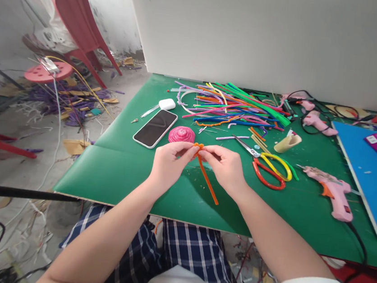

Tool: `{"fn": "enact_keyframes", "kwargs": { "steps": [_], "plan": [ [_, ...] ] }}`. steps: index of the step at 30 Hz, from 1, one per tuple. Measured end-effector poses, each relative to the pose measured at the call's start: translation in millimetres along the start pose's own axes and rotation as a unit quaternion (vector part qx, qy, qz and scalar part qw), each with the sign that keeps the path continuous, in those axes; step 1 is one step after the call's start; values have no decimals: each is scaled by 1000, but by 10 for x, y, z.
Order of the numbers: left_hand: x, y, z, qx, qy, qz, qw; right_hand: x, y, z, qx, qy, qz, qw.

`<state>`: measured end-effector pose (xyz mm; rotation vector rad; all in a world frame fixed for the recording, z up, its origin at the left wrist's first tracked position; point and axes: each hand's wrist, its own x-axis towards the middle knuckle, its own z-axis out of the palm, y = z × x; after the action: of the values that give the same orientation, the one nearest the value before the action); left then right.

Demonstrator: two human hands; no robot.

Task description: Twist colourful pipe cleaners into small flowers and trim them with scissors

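Above the green table (110,169), my left hand (172,160) and my right hand (223,163) meet fingertip to fingertip. Both pinch an orange pipe cleaner (208,180), whose upper part is bent into small loops between the fingers. Its straight tail hangs down toward the table's front edge. Just behind my left hand sits a pink ribbed round piece (181,134). A phone (156,128) with a dark screen lies to the left of it. Scissors (267,165) with yellow and red handles rest open to the right of my right hand.
Many coloured pipe cleaners (233,105) are piled at the back. At the right are a pink glue gun (334,190) with a black cord, a blue board (372,167) and a beige holder (287,143). A white case (167,104) sits behind the phone.
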<state>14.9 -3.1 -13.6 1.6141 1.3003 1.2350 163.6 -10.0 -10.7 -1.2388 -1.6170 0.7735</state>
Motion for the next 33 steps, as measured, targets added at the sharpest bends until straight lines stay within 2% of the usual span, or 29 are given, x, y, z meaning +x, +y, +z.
{"fn": "enact_keyframes", "kwargs": {
  "steps": [5, 8, 11, 14, 24, 27, 33],
  "plan": [
    [-3, -18, 13, -5, 1, -2, 1000, -4, 18, -1, -7, -14, -14, 1000],
    [12, -9, 18, -36, -1, -16, 999, 30, 32, -8, 61, -29, 38, 997],
    [33, 12, 18, -75, 7, -33, 997, 76, 59, -25, 169, -51, 100, 979],
    [49, 18, 21, -116, 16, -43, 992, 100, 82, -37, 220, -56, 125, 966],
    [66, -40, 20, -148, -14, -57, 987, 73, 40, -27, 164, -52, 92, 981],
    [65, -34, 18, -138, -1, -50, 989, 66, 16, -28, 146, -53, 81, 984],
    [65, -22, -10, -118, -19, -25, 993, 80, 34, -27, 187, -45, 109, 975]
  ]
}}
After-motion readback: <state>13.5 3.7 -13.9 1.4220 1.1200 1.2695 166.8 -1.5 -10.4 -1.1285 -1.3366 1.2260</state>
